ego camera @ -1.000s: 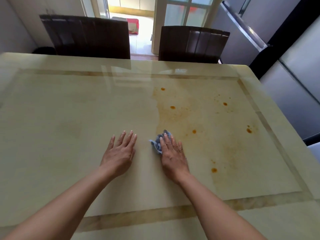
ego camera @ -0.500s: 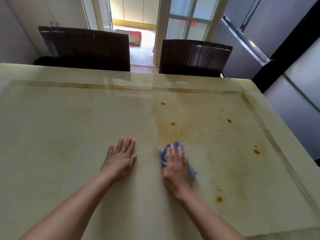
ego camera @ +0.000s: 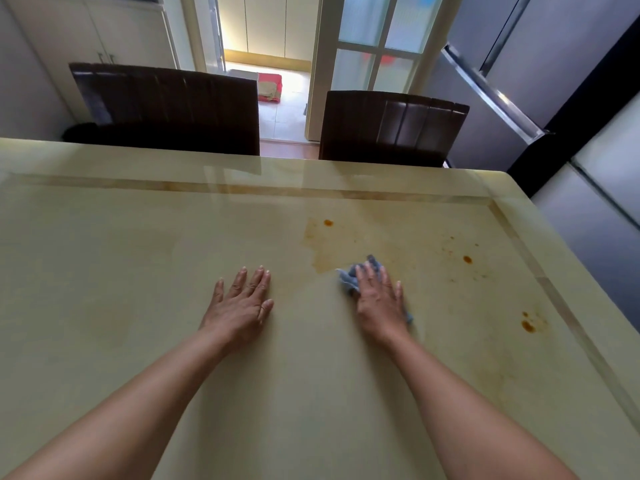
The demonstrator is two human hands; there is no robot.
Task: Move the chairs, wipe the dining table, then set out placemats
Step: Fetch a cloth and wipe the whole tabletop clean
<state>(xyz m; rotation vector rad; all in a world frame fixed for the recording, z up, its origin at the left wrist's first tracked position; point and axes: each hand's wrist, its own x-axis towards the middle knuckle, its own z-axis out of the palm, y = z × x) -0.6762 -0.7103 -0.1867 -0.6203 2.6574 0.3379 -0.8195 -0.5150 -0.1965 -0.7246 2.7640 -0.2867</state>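
The cream marble dining table (ego camera: 138, 271) fills the view. My right hand (ego camera: 379, 303) presses flat on a small blue cloth (ego camera: 348, 278) near the table's middle; the cloth pokes out past the fingers and by the wrist. Flat on the bare tabletop, left of the cloth, rests my left hand (ego camera: 242, 306), fingers spread, holding nothing. An orange-brown smear (ego camera: 332, 244) with dried sauce spots (ego camera: 467, 259) covers the table's right half. Two dark brown chairs (ego camera: 166, 109) (ego camera: 391, 128) stand at the far edge.
More sauce spots (ego camera: 528, 325) lie near the right border. A grey fridge (ego camera: 519, 81) stands at the far right, close to the table corner. Behind the chairs an open doorway (ego camera: 270, 46) shows a tiled floor and a red mat (ego camera: 270, 86). White cabinets (ego camera: 97, 29) are at the far left.
My right hand has pushed the cloth forward and rightward into the stain; a spot near the middle is wiped away. The view has tilted up. My left hand stays put.
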